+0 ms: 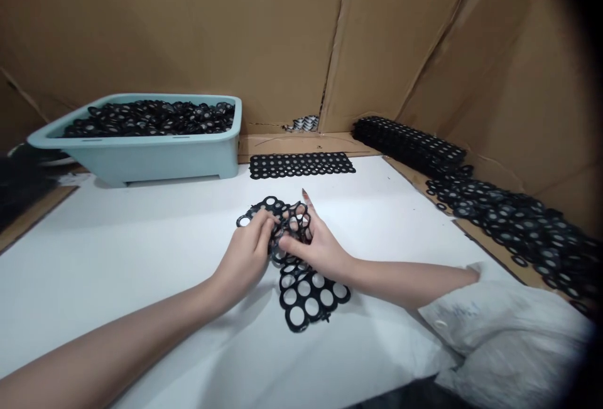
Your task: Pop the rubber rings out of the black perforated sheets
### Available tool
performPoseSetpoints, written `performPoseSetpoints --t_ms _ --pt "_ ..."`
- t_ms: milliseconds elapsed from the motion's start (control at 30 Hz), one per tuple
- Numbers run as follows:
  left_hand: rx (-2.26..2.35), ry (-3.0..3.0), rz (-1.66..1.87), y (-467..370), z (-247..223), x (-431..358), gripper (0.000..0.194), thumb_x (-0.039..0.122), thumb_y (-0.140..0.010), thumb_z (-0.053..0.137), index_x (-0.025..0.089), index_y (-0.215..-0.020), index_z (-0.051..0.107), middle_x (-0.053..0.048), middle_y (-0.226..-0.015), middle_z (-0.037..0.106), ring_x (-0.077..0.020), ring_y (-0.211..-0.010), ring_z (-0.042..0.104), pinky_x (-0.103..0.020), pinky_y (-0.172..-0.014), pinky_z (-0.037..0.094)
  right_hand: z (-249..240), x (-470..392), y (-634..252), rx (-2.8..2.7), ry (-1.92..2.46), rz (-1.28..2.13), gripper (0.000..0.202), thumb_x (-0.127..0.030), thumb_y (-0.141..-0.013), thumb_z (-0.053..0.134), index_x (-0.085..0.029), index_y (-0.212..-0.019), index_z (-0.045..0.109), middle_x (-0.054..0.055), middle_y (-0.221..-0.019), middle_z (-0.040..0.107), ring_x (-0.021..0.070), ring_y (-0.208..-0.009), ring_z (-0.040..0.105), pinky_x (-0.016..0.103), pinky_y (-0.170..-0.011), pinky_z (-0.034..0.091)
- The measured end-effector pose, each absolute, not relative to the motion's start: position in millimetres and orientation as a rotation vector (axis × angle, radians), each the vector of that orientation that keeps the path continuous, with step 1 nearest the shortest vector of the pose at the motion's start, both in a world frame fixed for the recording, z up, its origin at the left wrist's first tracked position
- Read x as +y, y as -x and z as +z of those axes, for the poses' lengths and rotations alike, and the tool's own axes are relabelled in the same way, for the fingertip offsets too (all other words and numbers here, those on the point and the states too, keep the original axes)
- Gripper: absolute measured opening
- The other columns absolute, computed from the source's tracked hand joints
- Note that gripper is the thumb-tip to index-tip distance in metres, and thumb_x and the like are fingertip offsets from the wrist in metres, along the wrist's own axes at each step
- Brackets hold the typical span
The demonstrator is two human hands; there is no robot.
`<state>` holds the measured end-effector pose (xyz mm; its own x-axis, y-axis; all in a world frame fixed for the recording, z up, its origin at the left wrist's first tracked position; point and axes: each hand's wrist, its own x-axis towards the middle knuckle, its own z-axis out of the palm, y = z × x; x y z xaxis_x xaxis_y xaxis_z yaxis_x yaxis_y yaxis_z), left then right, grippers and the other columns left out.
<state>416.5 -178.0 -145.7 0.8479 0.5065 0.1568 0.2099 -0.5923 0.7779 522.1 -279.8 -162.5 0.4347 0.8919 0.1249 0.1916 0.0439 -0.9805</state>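
Observation:
A black sheet of joined rings (311, 296) hangs bunched between my hands over the white tabletop, its lower part spread out toward me. My left hand (252, 239) pinches the bunched part from the left, thumb and fingers pressed together. From the right, my right hand (323, 242) grips the same sheet between thumb and fingers, one fingertip pointing up past it. Some fingers of both hands are hidden behind the rings. Beyond the hands, a flat black ring sheet (301, 164) lies on the table.
At the back left stands a light blue tub (179, 158) filled with black rings. A stack of ring sheets (407, 142) lies at the back right, beside a pile of loose black rings (518, 227). Cardboard walls (282, 32) enclose the white table (141, 252).

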Motion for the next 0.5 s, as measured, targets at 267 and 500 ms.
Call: performPoseSetpoints --t_ms 267,500 --pt "0.422 -2.065 0.401 -418 -150 -175 0.025 0.042 -0.084 0.036 0.02 -0.072 0.041 0.004 -0.063 0.048 -0.0122 -0.06 0.045 -0.024 -0.056 0.032 -166 -280 -522 -1.024 1.373 0.733 0.054 -0.026 -0.074 0.058 -0.022 -0.119 0.029 -0.002 -0.085 0.055 0.012 -0.085 0.057 0.037 -0.094 0.037" --pt "0.393 -1.771 0.315 -423 -157 -167 0.029 0.043 -0.083 0.036 0.018 -0.069 0.041 0.003 -0.059 0.049 -0.0098 -0.054 0.041 -0.02 -0.048 0.031 -157 -286 -523 -0.926 1.41 0.89 0.058 -0.033 -0.07 0.063 -0.017 -0.116 0.03 -0.002 -0.07 0.058 0.0155 -0.076 0.06 0.039 -0.086 0.041"
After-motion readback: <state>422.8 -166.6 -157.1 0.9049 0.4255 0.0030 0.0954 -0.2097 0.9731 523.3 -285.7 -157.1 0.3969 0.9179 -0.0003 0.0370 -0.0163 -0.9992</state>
